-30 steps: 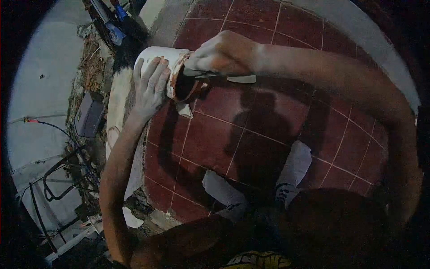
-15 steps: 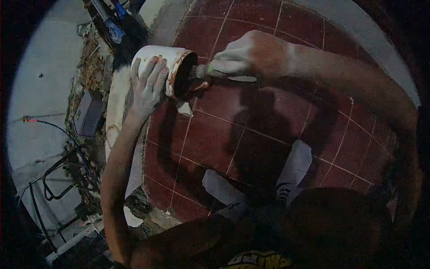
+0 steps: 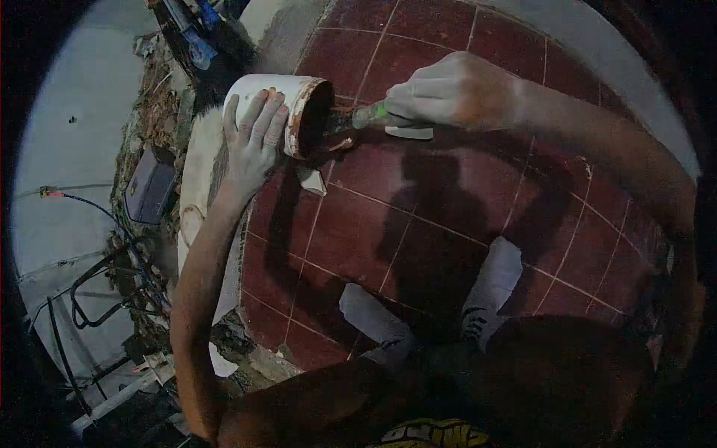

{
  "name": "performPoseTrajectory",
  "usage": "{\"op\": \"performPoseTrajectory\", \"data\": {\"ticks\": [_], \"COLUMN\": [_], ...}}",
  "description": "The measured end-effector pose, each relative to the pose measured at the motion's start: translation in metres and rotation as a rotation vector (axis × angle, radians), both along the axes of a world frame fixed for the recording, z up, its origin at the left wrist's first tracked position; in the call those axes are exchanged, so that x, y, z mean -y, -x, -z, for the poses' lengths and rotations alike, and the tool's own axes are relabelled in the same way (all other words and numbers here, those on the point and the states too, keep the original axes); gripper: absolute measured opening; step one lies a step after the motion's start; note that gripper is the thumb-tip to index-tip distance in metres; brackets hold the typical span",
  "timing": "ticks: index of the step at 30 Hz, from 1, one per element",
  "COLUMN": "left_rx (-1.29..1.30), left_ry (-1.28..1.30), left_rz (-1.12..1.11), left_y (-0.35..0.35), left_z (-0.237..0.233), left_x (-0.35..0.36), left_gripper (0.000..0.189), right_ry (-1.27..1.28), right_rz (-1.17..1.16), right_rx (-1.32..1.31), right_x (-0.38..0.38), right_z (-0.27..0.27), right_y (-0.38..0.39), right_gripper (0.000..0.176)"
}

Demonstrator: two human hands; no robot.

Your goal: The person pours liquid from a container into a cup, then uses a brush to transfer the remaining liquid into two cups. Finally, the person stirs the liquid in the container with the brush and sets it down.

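Note:
A white cylindrical tub [image 3: 250,88] with a rust-brown, chipped rim lies on its side, its dark mouth facing right. My left hand [image 3: 256,142] is closed over its near side, fingers spread along the wall. To the right of the mouth, my right hand [image 3: 452,93] is closed in a fist around a tool with a green-marked handle [image 3: 371,113]. The tool's working end points at the opening and is too dark to make out. White dust coats both hands. Below the rim, a white broken shard [image 3: 312,181] lies on the tiles, and a pale flat piece [image 3: 410,133] sits under my right hand.
Dark red tiles [image 3: 358,231] cover the floor, with my shoes [image 3: 494,276] on them and my shadow across. Along the left run rubble [image 3: 153,97], a grey box [image 3: 151,185] and black cables [image 3: 97,299]. Blue-handled tools [image 3: 198,48] stand at the top left.
My right hand has drawn back to the right with the tool, showing more of it outside the tub's mouth. The left hand and tub shift only slightly in view.

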State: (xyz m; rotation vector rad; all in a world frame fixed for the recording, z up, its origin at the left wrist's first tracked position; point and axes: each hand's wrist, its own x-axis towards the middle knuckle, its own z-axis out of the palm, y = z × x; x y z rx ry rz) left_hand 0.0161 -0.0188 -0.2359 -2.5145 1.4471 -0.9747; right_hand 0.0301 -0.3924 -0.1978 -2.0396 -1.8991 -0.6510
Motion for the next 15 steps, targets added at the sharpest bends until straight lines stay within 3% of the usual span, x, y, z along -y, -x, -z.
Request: {"op": "performPoseTrajectory", "data": {"ticks": [5, 12, 15], "left_rx": [-0.011, -0.085, -0.117], "left_ry": [0.041, 0.091, 0.122], "left_rz": [0.003, -0.013, 0.059], "left_y": [-0.006, -0.002, -0.003], "left_z": [-0.001, -0.01, -0.001], "left_x": [-0.001, 0.006, 0.002], "left_gripper": [0.06, 0.068, 0.074], "right_ry": [-0.18, -0.184, -0.281], "right_rz": [0.033, 0.193, 0.21], "right_rx": [-0.091, -0.215, -0.202], "right_x": [-0.007, -0.024, -0.033], "right_z": [0.005, 0.009, 0.025], "right_y": [0.0, 0.0, 0.002], "right_gripper": [0.037, 0.033, 0.04]}}
